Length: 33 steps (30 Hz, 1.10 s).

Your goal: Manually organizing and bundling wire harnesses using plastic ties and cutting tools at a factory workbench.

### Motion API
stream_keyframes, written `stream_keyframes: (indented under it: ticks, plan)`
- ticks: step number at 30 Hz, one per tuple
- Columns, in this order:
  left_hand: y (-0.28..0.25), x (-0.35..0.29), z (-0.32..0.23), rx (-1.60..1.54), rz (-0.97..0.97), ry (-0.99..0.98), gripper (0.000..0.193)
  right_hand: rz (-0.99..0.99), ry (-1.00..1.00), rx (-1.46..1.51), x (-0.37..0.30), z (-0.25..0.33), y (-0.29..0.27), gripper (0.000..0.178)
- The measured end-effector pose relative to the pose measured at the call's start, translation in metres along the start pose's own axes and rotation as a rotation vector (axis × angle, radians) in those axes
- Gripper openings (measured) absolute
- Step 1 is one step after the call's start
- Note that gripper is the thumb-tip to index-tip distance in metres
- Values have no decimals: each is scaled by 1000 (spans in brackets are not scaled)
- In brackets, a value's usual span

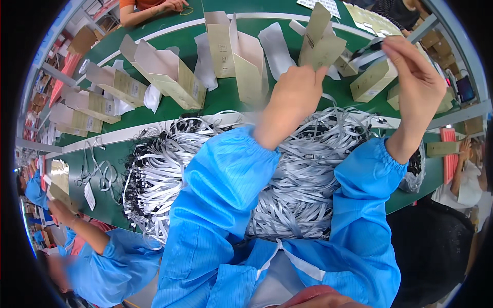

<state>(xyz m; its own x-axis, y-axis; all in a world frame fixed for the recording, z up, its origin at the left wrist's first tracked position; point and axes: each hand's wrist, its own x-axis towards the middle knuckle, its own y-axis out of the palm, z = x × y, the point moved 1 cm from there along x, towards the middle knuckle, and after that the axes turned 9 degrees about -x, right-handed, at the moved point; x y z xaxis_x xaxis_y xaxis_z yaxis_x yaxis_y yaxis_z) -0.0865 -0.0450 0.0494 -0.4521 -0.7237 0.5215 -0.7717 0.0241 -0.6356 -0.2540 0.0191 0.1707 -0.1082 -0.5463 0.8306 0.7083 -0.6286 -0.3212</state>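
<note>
My left hand (294,95) is raised over the green belt and grips an open tan cardboard box (319,40) by its lower edge. My right hand (415,77) pinches a folded grey and black strap (367,54) between thumb and fingers, just right of that box's mouth. Both forearms wear blue sleeves. Under them lies a big heap of grey straps with black ends (292,174).
Several open tan boxes (169,72) and white plastic bags (275,46) lie on the green conveyor (226,102). A co-worker in blue (102,256) stands at my left holding a box. Another person's hands (164,7) work across the belt, and a third person (462,179) is at the right.
</note>
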Motion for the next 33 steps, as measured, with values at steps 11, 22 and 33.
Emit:
stream_keyframes:
  ticks: [11,22,33]
  plan:
    - [92,-24,52,437,27,-373,49,1,-110,-369,38,-91,60,11]
    - [30,-13,1,134,204,-275,9,251,103,-197,32,-89,35,29]
    - [-119,-15,-99,-943,-161,91,15,1125,304,724,-15,18,45,47]
